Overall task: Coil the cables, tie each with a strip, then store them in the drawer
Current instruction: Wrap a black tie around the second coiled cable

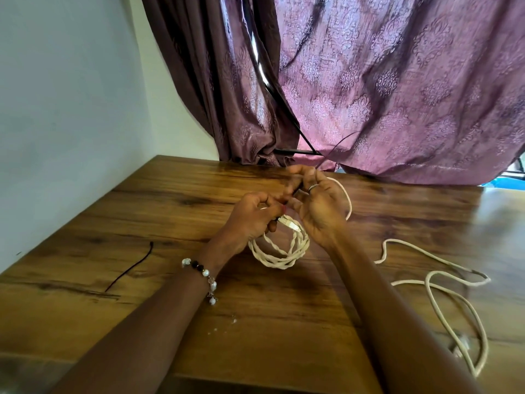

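Two bare hands meeting above a wooden table, working a white cable coil. Left hand, fingers curled, closed around the upper left side of the coil beside its white plug. Right hand, ring on one finger, raised palm-inward just beside the left, fingertips pinching something thin and dark near the top of the coil; whether a tie strip, cannot tell. Coil hanging from the hands in several twisted loops, lower edge at or just above the tabletop. Loose end of the white cable curving off behind the right hand. Second white cable sprawled uncoiled across the table's right side, well apart from the coil. Thin dark strip lying alone on the table to the left. Beaded bracelet on the left wrist. Purple patterned curtain hanging behind the table's far edge, white wall at left.
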